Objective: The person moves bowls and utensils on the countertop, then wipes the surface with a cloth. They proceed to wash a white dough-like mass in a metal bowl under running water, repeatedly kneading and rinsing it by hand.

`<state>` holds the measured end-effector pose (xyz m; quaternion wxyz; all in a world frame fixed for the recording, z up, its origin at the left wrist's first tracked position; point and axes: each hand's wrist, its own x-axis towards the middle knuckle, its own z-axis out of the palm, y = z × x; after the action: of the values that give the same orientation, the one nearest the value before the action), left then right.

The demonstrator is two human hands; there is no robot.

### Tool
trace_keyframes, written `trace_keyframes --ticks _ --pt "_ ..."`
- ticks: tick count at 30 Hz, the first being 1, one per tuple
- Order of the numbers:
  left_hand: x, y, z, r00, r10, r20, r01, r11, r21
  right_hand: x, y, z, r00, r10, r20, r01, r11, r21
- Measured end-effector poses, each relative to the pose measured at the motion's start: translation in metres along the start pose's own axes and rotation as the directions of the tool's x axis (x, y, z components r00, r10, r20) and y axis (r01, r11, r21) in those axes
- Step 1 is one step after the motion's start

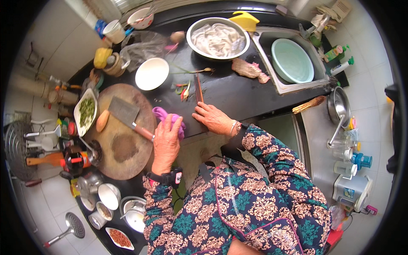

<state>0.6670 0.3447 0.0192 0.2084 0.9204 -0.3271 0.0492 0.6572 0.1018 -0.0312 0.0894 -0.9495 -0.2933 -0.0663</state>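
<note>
My left hand [167,143] holds a crumpled purple cloth [178,124] at the counter's front edge, just right of the round wooden chopping board [127,162]. A cleaver [125,111] lies on that board, its wooden handle pointing toward my left hand. My right hand [213,118] rests over the near ends of dark chopsticks [199,87] on the black counter. Beyond them lie a spring onion [204,70] and red and green chili peppers [183,91]. A white bowl [152,74] stands to the left of these. A shallot-like pale brown root [102,121] lies beside the blade.
A metal basin [191,44] holding wet cloth stands by the sink [280,88], which contains a pale green basin [291,60]. Raw meat [248,69] lies near the sink. A dish of chopped greens [86,111] overlaps the board's left edge. Bottles and utensils crowd the far left.
</note>
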Motion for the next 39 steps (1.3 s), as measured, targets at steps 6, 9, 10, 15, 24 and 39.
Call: trace_keyframes --ticks 6,9,10,15,24,39 --pt "0.042 0.001 0.023 0.990 -0.092 0.107 0.056 0.952 0.300 -0.040 0.058 -0.026 0.998 -0.043 0.045 0.040 0.997 0.062" --pt "0.060 0.034 0.031 0.985 -0.117 0.129 0.062 0.926 0.372 -0.049 0.078 -0.030 0.997 -0.079 0.023 0.071 0.968 0.241" --pt "0.070 0.046 0.039 0.988 -0.073 0.138 0.025 0.946 0.323 -0.052 0.084 -0.030 0.997 -0.071 0.007 0.066 0.951 0.302" --pt "0.126 0.098 0.090 0.948 0.256 0.192 -0.267 0.963 0.036 -0.077 0.145 -0.054 0.969 0.170 -0.176 -0.145 0.978 0.148" --pt "0.137 0.082 0.122 0.964 0.058 0.261 -0.098 0.985 0.144 -0.097 0.245 -0.060 0.972 0.220 -0.080 -0.224 0.973 -0.057" --pt "0.196 0.046 0.132 0.997 -0.071 0.027 0.068 0.992 0.109 -0.035 0.275 -0.056 0.496 0.791 0.358 -0.468 -0.103 0.878"
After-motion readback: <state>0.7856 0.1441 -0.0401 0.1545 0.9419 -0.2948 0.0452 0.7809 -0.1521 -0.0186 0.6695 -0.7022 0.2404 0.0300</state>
